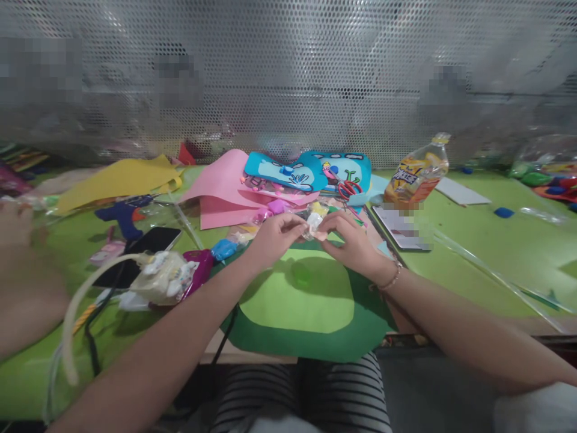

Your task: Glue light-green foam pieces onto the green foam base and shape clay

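My left hand [280, 236] and my right hand [349, 242] meet over the middle of the table. Between their fingertips is a small white packet [314, 222], seemingly in clear plastic; its contents are too small to make out. Both hands have their fingers closed on it. Below them lies a dark green sheet [288, 346] with a rounded light green sheet [265, 304] on top. A small bright green piece [301, 273] rests on the light green area. Just beyond my hands are small colourful packets, among them a magenta one [277, 207].
Red-handled scissors [349, 189] lie by blue decorated cutouts [288, 171]. On the left are a blue glue gun [121, 218], a phone [157, 239], a cream pouch [164, 276] and another person's arm [27, 288]. A drink bottle [417, 171] and another phone [399, 227] are right.
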Available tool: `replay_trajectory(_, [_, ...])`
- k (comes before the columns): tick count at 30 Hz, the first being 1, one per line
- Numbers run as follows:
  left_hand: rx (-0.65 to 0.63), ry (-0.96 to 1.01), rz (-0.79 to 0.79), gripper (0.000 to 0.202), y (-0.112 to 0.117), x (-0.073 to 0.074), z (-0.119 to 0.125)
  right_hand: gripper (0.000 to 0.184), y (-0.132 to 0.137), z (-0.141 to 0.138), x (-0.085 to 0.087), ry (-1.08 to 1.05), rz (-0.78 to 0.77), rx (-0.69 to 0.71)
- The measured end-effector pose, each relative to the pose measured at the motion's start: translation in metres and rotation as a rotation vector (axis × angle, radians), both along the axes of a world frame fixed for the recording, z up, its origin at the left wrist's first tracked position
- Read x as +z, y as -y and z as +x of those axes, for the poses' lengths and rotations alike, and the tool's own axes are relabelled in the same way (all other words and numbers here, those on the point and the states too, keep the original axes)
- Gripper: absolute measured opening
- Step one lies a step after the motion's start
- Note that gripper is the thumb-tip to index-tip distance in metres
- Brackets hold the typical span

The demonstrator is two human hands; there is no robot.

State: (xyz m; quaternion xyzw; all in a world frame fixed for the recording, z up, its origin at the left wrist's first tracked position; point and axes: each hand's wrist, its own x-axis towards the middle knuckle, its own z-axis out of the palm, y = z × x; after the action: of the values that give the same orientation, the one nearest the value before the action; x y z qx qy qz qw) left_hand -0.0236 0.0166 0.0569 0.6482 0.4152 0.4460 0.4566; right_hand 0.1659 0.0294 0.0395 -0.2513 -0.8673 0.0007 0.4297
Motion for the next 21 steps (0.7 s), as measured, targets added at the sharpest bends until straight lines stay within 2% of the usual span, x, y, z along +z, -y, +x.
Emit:
replay_trajectory(5, [0.114,-0.460,0.504,0.022,0.002,-0.001,-0.004,0.019,-0.001,0.001,0.000,0.043,0.001,0.106])
replay_trajectory(8, [0.063,-0.658,0.691,0.023,0.000,-0.008,-0.007,0.018,-0.001,0.001,0.000,0.098,0.027,0.173])
replay_trajectory(13, [-0.024,-0.913,0.807,0.019,-0.003,-0.013,-0.012,0.017,-0.002,-0.001,0.000,0.138,0.051,0.197])
replay_trajectory(16, [-0.066,-0.999,0.839,0.017,-0.003,-0.012,-0.012,0.017,-0.002,-0.001,-0.002,0.152,0.053,0.197])
replay_trajectory(21, [0.004,-1.071,0.870,0.014,-0.001,-0.012,-0.007,0.016,-0.003,-0.002,-0.004,0.149,0.054,0.210])
